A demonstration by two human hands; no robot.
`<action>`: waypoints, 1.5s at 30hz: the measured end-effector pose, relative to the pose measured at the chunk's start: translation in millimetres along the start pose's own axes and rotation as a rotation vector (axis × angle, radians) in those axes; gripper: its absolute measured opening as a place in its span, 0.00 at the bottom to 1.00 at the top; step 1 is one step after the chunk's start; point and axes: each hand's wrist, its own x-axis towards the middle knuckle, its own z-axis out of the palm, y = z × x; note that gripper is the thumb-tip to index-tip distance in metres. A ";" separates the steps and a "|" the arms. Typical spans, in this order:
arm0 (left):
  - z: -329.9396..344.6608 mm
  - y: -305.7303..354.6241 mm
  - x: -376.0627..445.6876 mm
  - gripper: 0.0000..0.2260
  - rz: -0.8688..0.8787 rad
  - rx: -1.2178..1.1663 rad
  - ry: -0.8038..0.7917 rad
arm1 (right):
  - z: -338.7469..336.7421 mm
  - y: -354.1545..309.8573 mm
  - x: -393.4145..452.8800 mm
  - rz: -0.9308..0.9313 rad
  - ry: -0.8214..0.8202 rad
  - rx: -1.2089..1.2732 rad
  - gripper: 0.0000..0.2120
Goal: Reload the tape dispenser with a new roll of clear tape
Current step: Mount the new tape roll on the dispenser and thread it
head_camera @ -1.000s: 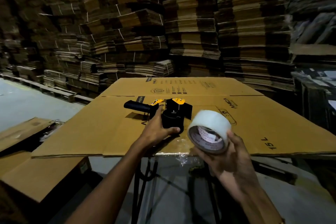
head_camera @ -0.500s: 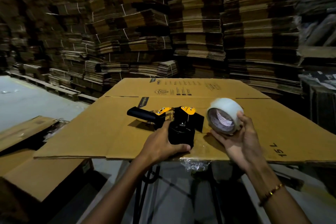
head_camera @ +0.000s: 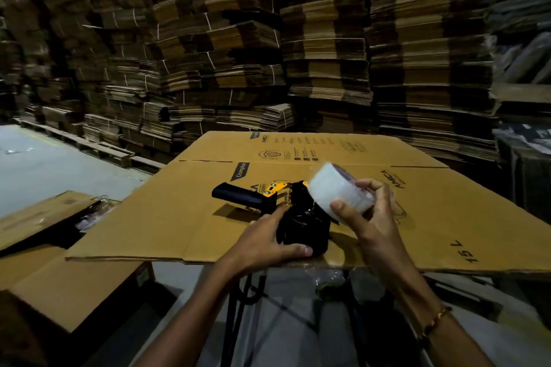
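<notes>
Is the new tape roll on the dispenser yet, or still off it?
Still off. The right hand holds the tape roll above the dispenser, which the left hand steadies.

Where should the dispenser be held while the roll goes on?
Probably where the left hand already grips: the dispenser at its black near end, from the left, thumb along the front. The dispenser lies on its side on the cardboard, handle pointing left. That leaves its right side free for the roll in the right hand.
</notes>
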 end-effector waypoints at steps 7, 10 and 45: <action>2.9 -4.3 1.3 0.39 0.015 -0.012 0.026 | 18.8 9.5 16.3 -0.147 -0.116 -0.381 0.38; 2.1 -1.1 0.0 0.38 0.037 -0.031 0.016 | 21.7 17.1 18.3 -0.147 -0.120 -0.423 0.38; 11.1 -3.0 1.6 0.29 0.022 -0.047 0.124 | 19.1 34.6 9.9 -0.151 -0.098 -0.488 0.37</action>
